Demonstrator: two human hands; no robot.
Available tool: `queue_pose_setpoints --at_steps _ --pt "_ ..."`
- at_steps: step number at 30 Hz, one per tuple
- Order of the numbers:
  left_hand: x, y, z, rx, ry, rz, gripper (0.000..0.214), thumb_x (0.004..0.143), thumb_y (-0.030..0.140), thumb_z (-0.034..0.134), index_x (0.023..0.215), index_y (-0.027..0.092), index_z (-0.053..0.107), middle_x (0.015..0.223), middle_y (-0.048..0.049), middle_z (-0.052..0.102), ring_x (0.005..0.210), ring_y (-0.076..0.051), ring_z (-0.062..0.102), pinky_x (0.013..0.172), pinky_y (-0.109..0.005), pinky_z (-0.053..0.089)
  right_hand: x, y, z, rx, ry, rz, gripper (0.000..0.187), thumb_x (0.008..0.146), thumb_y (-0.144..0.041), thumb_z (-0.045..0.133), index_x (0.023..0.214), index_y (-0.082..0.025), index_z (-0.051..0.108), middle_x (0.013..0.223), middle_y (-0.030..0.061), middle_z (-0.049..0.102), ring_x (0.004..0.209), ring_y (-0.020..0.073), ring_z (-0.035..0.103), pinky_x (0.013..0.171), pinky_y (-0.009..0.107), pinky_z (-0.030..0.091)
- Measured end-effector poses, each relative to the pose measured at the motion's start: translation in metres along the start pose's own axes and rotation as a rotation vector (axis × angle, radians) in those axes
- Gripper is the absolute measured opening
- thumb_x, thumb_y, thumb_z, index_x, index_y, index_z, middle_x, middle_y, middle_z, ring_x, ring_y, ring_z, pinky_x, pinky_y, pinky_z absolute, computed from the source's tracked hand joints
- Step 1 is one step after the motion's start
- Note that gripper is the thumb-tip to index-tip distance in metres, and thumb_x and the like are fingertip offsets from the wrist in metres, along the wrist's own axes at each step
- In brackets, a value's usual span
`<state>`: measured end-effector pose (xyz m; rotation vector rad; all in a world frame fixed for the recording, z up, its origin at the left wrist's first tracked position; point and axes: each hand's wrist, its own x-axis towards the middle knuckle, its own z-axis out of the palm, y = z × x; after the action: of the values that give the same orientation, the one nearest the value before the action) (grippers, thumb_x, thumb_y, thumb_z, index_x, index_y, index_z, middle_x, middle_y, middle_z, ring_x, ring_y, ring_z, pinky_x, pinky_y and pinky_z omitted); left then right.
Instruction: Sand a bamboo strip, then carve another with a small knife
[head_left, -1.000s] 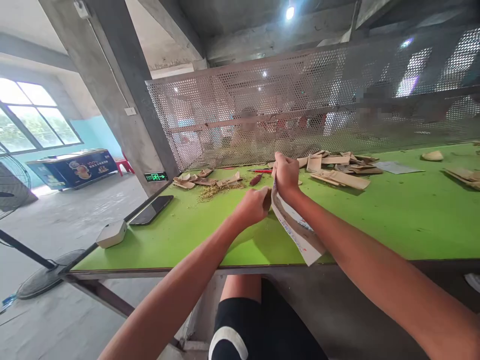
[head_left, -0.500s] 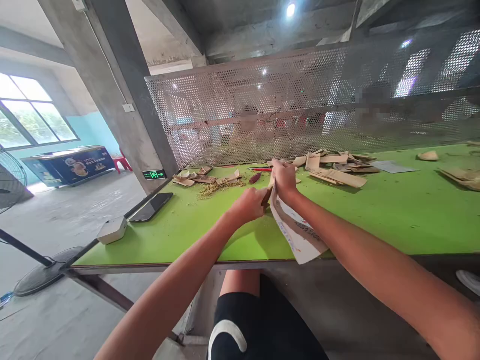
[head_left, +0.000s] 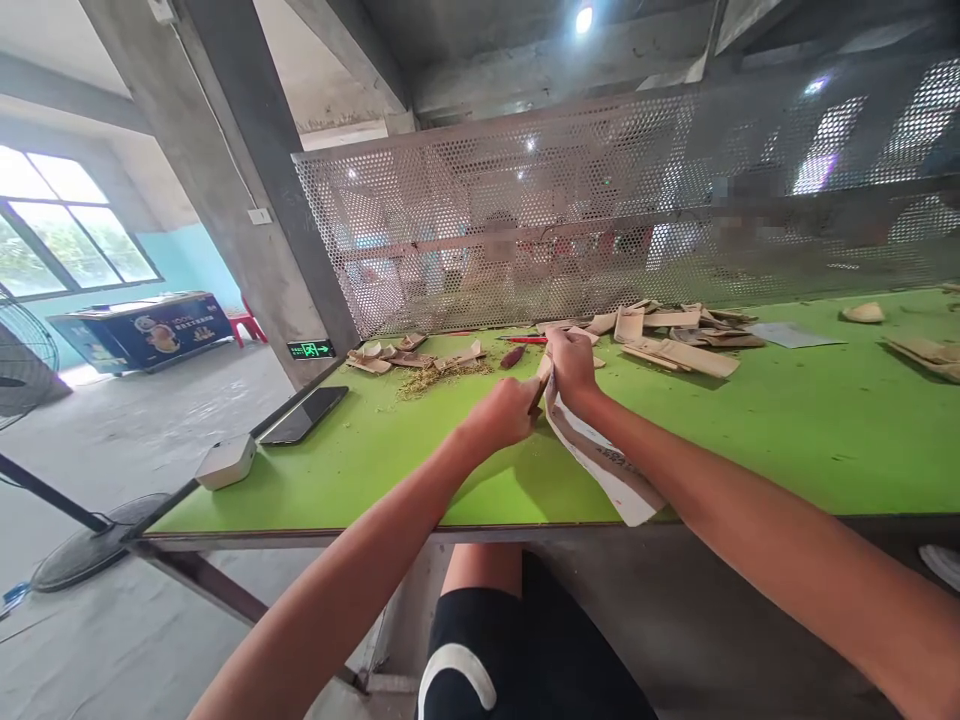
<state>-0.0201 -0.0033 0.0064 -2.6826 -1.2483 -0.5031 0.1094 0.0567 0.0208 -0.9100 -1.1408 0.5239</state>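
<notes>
Over the green table, my two hands are close together. My left hand [head_left: 511, 410] is closed round a brown piece of wood or bamboo [head_left: 538, 388], most of it hidden by the fingers. Just to its right, my right hand [head_left: 574, 368] is closed on a curled strip of sandpaper [head_left: 611, 470], pale with print on its back. The strip meets the piece between the hands, and its loose end hangs toward the table's front edge. Where exactly they touch is covered by my fingers.
Beyond my hands lie a dark red handle [head_left: 512, 357] and a red pen [head_left: 525, 340]. Curved bamboo pieces [head_left: 679, 355] lie along the back, with shavings [head_left: 442, 378] to the left. A phone [head_left: 306, 415] and white box [head_left: 226, 462] sit at the left edge. A perforated metal screen [head_left: 480, 230] stands behind.
The loose end of the sandpaper has swung slightly right and curled, so less of its printed back shows. Both hands keep their hold, nearly in place.
</notes>
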Motion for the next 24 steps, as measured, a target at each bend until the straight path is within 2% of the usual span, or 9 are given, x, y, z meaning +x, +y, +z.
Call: queue_pose_setpoints --at_steps 3,5,10,12,14,17,21,24 --pt "0.000 0.000 0.000 0.002 -0.002 0.014 0.021 0.080 0.016 0.051 0.098 0.015 0.062 0.076 -0.0099 0.067 0.068 -0.023 0.063 0.059 -0.030 0.039 0.000 0.000 0.000 -0.001 0.093 0.015 0.038 0.083 -0.035 0.047 0.052 -0.026 0.026 0.044 -0.0058 0.025 0.045 0.0109 0.028 0.043 0.027 0.025" --pt "0.000 -0.001 0.000 -0.004 -0.004 0.036 0.020 0.079 0.017 0.052 0.096 0.016 0.062 0.077 -0.0095 0.068 0.069 -0.023 0.064 0.059 -0.029 0.039 -0.002 0.000 0.000 0.018 0.108 0.008 0.038 0.083 -0.035 0.045 0.052 -0.026 0.026 0.044 -0.0054 0.026 0.045 0.0111 0.029 0.044 0.027 0.026" --pt "0.001 -0.005 0.001 -0.019 0.047 0.038 0.014 0.082 0.020 0.050 0.088 0.015 0.061 0.073 -0.0090 0.067 0.063 -0.022 0.062 0.057 -0.030 0.037 -0.014 -0.006 0.001 -0.079 0.005 -0.034 0.040 0.080 -0.033 0.047 0.047 -0.026 0.026 0.042 -0.0047 0.023 0.044 0.0111 0.031 0.045 0.026 0.028" --pt "0.002 -0.006 0.003 -0.008 0.049 0.042 0.014 0.081 0.019 0.050 0.089 0.014 0.061 0.073 -0.0095 0.067 0.064 -0.022 0.063 0.057 -0.030 0.038 -0.014 -0.010 0.004 -0.019 0.016 0.007 0.040 0.081 -0.035 0.045 0.047 -0.026 0.025 0.041 -0.0050 0.021 0.041 0.0114 0.029 0.044 0.026 0.028" --pt "0.002 -0.007 0.004 0.000 0.033 0.058 0.016 0.080 0.020 0.051 0.091 0.014 0.061 0.076 -0.0102 0.068 0.067 -0.024 0.065 0.058 -0.030 0.039 -0.013 -0.013 0.007 0.083 0.080 0.053 0.041 0.084 -0.038 0.042 0.049 -0.027 0.023 0.041 -0.0053 0.020 0.040 0.0118 0.028 0.043 0.027 0.028" --pt "0.002 -0.007 0.005 -0.008 0.022 0.076 0.019 0.081 0.024 0.052 0.096 0.014 0.060 0.080 -0.0110 0.070 0.071 -0.025 0.067 0.059 -0.029 0.041 -0.015 -0.008 0.007 0.048 0.126 0.034 0.044 0.086 -0.042 0.040 0.048 -0.027 0.025 0.041 -0.0041 0.027 0.042 0.0127 0.034 0.047 0.027 0.033" --pt "0.004 -0.010 0.004 0.008 0.021 0.097 0.018 0.082 0.023 0.051 0.094 0.014 0.060 0.086 -0.0130 0.071 0.075 -0.025 0.068 0.062 -0.030 0.043 -0.028 0.008 0.003 -0.105 0.062 -0.012 0.053 0.092 -0.052 0.031 0.046 -0.026 0.036 0.044 -0.0001 0.044 0.048 0.0150 0.047 0.060 0.028 0.042" --pt "0.005 -0.010 0.005 0.008 0.024 0.080 0.017 0.083 0.024 0.051 0.092 0.014 0.061 0.085 -0.0129 0.071 0.075 -0.025 0.068 0.063 -0.030 0.044 -0.027 0.012 0.004 -0.116 0.094 -0.010 0.056 0.093 -0.057 0.031 0.046 -0.026 0.035 0.044 -0.0001 0.042 0.048 0.0154 0.045 0.059 0.029 0.041"
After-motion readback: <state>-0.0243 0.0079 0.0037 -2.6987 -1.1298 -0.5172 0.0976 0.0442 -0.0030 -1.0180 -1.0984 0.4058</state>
